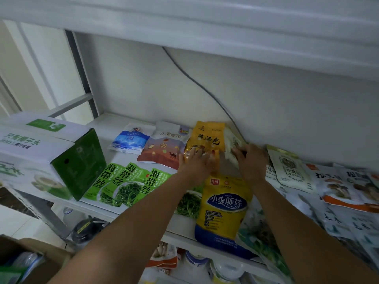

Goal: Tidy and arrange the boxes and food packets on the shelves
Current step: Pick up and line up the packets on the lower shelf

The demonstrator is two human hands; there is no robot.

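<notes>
Pressing left hand (194,161), fingers spread flat, on glossy orange pouch (207,138) near back edge of shelf (108,124); gripping crinkly white packet (232,143) with right hand (253,162).

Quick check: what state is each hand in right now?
Left hand: open, fingers flat on the orange soup packet.
Right hand: grips the white packet.

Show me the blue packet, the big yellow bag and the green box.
blue packet (131,140), head view, middle of its front
big yellow bag (225,202), head view, its blue label
green box (82,162), head view, its dark green end
</notes>
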